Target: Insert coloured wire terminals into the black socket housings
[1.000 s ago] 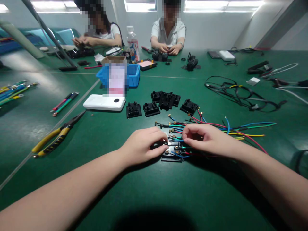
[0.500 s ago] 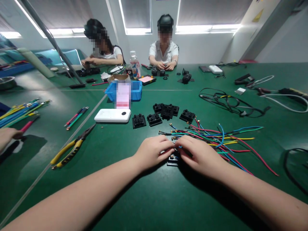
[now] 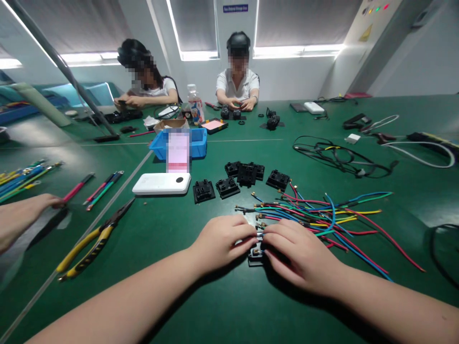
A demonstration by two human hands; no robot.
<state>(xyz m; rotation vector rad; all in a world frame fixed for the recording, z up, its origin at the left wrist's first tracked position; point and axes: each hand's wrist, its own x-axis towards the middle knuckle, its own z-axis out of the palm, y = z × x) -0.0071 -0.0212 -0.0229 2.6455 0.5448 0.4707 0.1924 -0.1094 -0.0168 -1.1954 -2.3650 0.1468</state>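
A small black plastic module (image 3: 256, 261) with metal contacts lies on the green table, between and partly under my hands. My left hand (image 3: 224, 241) comes in from its left side, thumb and fingers closed at the module's upper part. From the right, my right hand (image 3: 301, 253) bends over it, with fingertips pinched at what looks like a blue wire end. The fingers hide most of the join. Just beyond my right hand spreads a loose bundle of coloured wires (image 3: 333, 210) with brass-coloured ends. Several more black modules (image 3: 247, 175) lie farther off.
Left of my arms lie yellow-handled pliers (image 3: 95, 243), and a white power bank (image 3: 162, 184) sits before a blue bin (image 3: 199, 143). A co-worker's hand (image 3: 32, 217) holds a red cable (image 3: 79, 187) at the left edge. Two people sit across the table.
The view has tilted up slightly, so everything sits lower. My hands stay at the module, with the fingers shifting slightly. The co-worker's hand at left has moved rightward with the red cable.
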